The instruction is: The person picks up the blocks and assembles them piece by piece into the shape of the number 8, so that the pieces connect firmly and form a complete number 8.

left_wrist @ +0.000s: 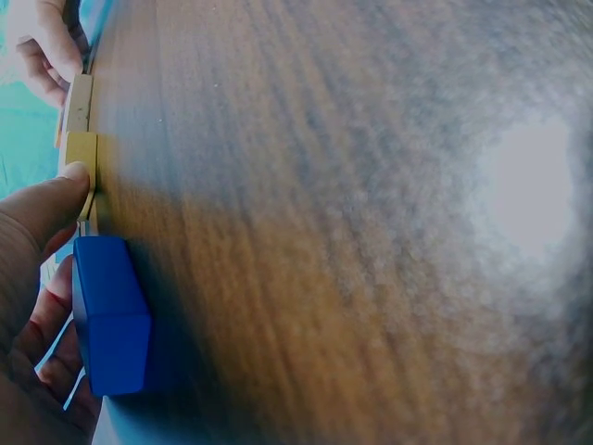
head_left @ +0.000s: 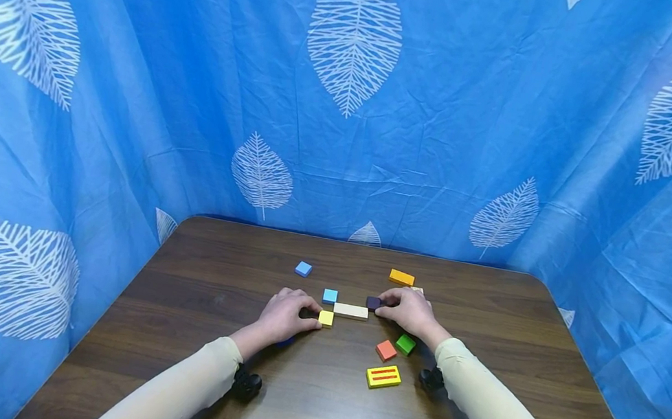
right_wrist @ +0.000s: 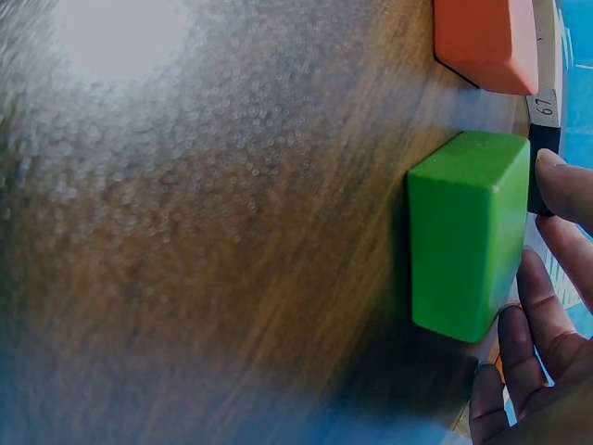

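Observation:
In the head view my left hand point(head_left: 285, 316) pinches a small yellow block point(head_left: 326, 319) between thumb and fingers, just at the left end of a pale wooden plank point(head_left: 351, 312). My right hand point(head_left: 408, 310) pinches a black block point(head_left: 372, 303) at the plank's right end. A light blue block point(head_left: 330, 297) sits behind the yellow one. A dark blue block point(left_wrist: 113, 315) stands close under my left hand, mostly hidden by it from above. Beside my right fingers is a green block point(right_wrist: 463, 232), with an orange-red block point(right_wrist: 486, 42) near it.
Nearer the front lies a yellow block with red stripes point(head_left: 383, 377). Farther back are a blue block point(head_left: 303, 269), an orange block point(head_left: 401, 277) and a pale piece point(head_left: 418, 290) partly behind my right hand. A blue curtain point(head_left: 340, 168) hangs behind the brown wooden table point(head_left: 212, 258).

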Tool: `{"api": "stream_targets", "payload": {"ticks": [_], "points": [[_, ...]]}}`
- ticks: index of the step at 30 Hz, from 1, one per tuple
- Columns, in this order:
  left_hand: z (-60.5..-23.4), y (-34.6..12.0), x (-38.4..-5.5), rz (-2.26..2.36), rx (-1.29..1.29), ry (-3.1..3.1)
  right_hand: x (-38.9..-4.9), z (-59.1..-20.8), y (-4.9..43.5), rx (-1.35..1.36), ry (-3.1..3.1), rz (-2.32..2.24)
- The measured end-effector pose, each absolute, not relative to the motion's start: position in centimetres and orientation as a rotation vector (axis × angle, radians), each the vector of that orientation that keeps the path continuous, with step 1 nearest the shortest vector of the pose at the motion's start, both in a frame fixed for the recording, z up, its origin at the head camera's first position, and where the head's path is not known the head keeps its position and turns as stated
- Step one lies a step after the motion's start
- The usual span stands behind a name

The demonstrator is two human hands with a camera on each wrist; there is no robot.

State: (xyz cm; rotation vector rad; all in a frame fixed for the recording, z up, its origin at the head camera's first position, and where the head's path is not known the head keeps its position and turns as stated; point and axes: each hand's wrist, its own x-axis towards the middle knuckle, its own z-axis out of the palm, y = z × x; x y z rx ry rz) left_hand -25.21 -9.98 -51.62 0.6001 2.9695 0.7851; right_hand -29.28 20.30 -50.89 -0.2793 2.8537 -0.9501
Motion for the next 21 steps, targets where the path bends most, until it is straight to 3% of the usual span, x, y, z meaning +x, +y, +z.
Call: {"api": "stream_targets", "payload": {"ticks": [21], "points": [[-51.68,-9.96,-25.22,0.783,0.6,2.97,-29.18,-50.75,20.33,-0.293,2.865,-0.923]]}}
